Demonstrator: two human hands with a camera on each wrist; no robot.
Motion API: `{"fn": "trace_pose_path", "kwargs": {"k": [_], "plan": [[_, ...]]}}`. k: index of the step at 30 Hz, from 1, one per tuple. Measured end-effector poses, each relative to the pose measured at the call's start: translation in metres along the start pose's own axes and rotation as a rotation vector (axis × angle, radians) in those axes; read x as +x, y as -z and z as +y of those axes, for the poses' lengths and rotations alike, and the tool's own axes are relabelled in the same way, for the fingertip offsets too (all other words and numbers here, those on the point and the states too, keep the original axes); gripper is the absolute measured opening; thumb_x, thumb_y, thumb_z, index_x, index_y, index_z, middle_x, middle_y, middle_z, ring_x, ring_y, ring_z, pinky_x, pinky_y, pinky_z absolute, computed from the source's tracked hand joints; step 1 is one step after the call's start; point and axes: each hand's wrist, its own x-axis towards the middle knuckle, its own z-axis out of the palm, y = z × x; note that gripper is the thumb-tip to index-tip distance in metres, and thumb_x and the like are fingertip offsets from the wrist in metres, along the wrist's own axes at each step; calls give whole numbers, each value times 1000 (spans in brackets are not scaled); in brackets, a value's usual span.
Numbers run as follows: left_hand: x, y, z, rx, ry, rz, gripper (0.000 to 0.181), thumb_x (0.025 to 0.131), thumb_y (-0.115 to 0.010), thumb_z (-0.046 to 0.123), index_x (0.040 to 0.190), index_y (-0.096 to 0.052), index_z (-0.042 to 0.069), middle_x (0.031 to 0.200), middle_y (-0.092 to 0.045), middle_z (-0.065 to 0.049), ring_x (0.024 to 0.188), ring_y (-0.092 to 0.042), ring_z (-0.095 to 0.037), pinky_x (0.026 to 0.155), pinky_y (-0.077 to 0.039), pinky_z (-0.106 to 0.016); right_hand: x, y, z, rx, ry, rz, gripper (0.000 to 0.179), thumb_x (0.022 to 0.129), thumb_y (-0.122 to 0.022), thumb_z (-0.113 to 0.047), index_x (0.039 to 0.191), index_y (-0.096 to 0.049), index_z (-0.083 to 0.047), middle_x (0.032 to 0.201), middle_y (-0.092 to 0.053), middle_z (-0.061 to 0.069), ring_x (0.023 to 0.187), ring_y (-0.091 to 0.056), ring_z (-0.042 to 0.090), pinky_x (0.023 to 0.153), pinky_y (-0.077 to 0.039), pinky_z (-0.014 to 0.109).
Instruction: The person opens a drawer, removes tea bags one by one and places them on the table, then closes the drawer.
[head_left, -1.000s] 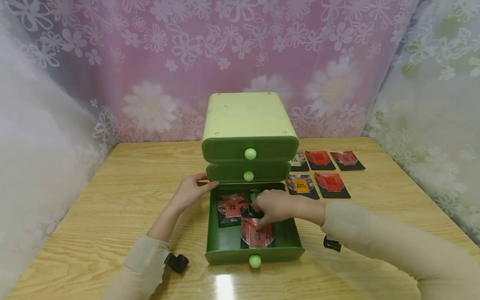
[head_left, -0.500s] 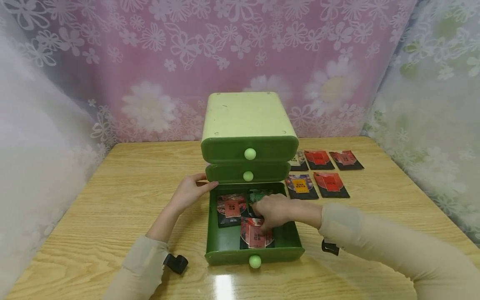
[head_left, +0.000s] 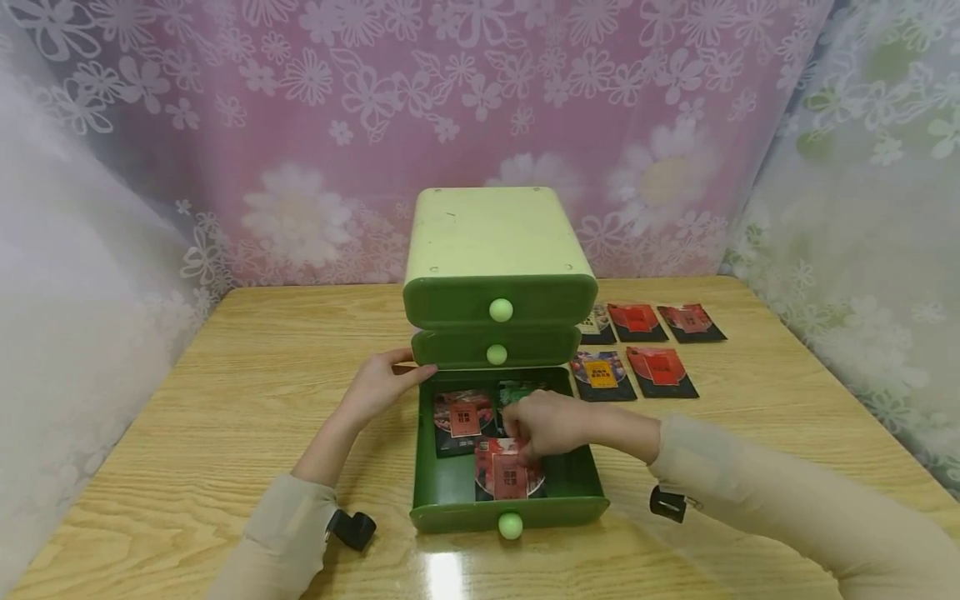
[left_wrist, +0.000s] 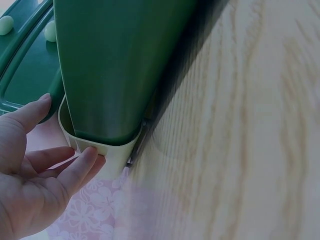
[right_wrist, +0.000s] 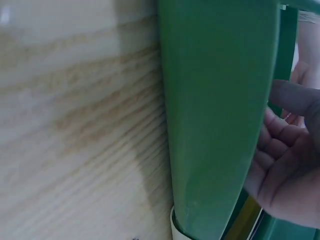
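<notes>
A small cabinet point(head_left: 487, 233) with a pale casing and green drawers stands on the table; its bottom drawer point(head_left: 452, 487) is pulled out. My left hand point(head_left: 375, 387) rests against the cabinet's left side, thumb at the middle drawer's lower corner, fingers loosely extended along the casing rim. My right hand point(head_left: 551, 423) reaches into the drawer with curled fingers and pinches the upper edge of a red-and-black sachet point(head_left: 498, 482), its fingertips partly hidden. Behind it lie another red-and-black sachet point(head_left: 463, 421) at left and a green-and-black sachet point(head_left: 517, 390), partly covered by this hand.
Several flat sachets lie in two rows right of the cabinet, among them a red one point(head_left: 662, 371) and a purple one with a yellow label point(head_left: 602, 375). The upper drawer point(head_left: 450, 302) and middle drawer point(head_left: 450, 348) are pushed in. Floral curtains hang behind the table.
The front red-and-black sachet has shifted slightly left in the drawer under my right hand. More of the green-and-black sachet shows than a second ago. My left hand has stayed in place.
</notes>
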Motion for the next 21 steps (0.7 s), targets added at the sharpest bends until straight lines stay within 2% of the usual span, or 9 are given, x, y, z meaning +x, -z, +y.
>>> {"fn": "trace_pose_path", "kwargs": {"k": [4,8,10,14,18,21], "plan": [[0,0,0,-1,-5,-4,61,85,-63,44,129,-54,3,124,-57,-15,110,-57,-28,89,-46,-45,-6,0,1,197,57,3,14,79,-72,-8,82,-59,-11,69,-53,-5,57,-46,7,54,-39,22],[0,-1,-1,-11,-3,-10,61,85,-64,44,129,-53,4,124,-57,-14,111,-56,-28,89,-45,-45,-14,-1,-3,324,76,-14,12,79,-71,-4,83,-62,-10,68,-53,-5,53,-47,7,52,-40,22],[0,-1,-1,-10,-3,-12,61,85,-63,45,130,-53,5,125,-57,-14,111,-56,-29,89,-45,-46,-18,-1,-6,343,90,-17,12,79,-71,-3,83,-62,-10,67,-51,-6,53,-44,6,53,-39,22],[0,-1,-1,-4,0,-9,62,84,-63,47,130,-53,5,124,-57,-15,112,-55,-29,89,-45,-46,-24,-3,-10,300,135,20,11,78,-72,-4,81,-63,-10,67,-49,-9,56,-39,4,54,-35,21],[0,-1,-1,-3,7,-12,63,84,-63,47,131,-52,5,125,-57,-15,113,-55,-29,89,-45,-46,-31,-3,-9,265,148,109,7,79,-72,-8,83,-67,-10,71,-55,-11,58,-42,2,54,-38,20],[-1,-1,-1,-4,10,-13,64,85,-62,47,131,-52,5,125,-56,-15,113,-54,-29,88,-46,-46,-38,2,-6,316,145,196,8,80,-71,-11,88,-70,-9,76,-62,-9,60,-49,3,54,-42,22]]}}
